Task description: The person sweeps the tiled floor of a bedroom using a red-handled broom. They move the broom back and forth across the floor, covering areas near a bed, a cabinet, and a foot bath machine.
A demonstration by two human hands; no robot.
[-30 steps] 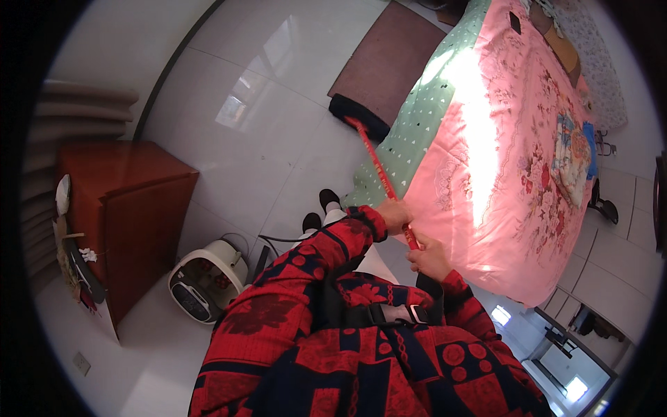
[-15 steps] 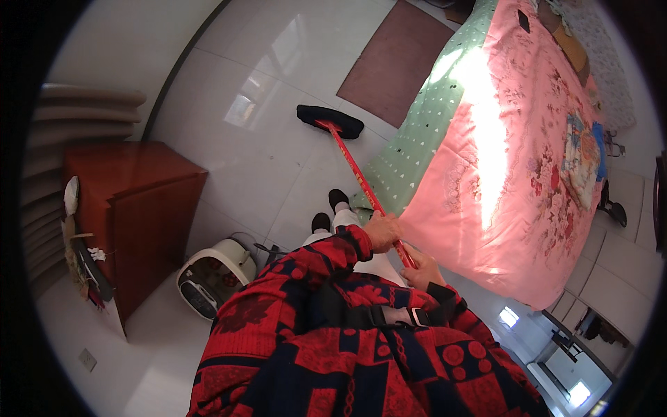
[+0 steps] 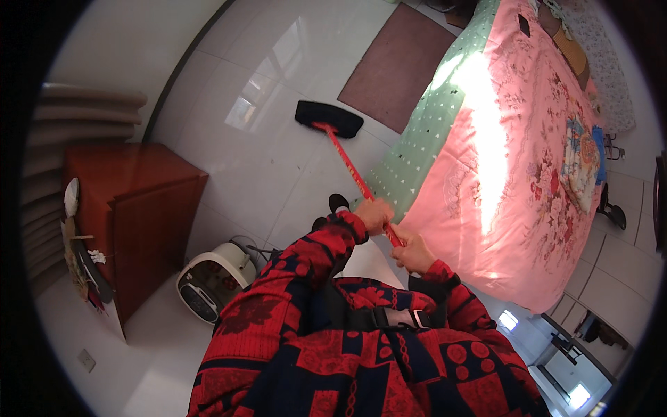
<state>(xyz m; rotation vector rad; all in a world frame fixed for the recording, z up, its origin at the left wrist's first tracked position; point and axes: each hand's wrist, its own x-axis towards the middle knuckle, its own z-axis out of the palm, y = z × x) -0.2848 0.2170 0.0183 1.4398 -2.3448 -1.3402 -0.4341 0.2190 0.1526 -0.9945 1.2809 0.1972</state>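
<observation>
Mop (image 3: 351,167) has swung left, its head (image 3: 326,117) apart from mat (image 3: 396,66) and bed (image 3: 448,201).

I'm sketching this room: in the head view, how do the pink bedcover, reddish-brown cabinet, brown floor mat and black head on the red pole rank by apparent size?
1. Pink bedcover
2. Cabinet
3. Floor mat
4. Black head

The mop (image 3: 347,162) has a slim, straight red handle (image 3: 358,181) with small pale markings along it. Its broad, oblong black head (image 3: 338,120) lies crosswise on the pale tiled floor (image 3: 264,174), well apart from the floor's dark-trimmed left edge. The handle, held tilted, slants up from the head's middle toward the person.
</observation>
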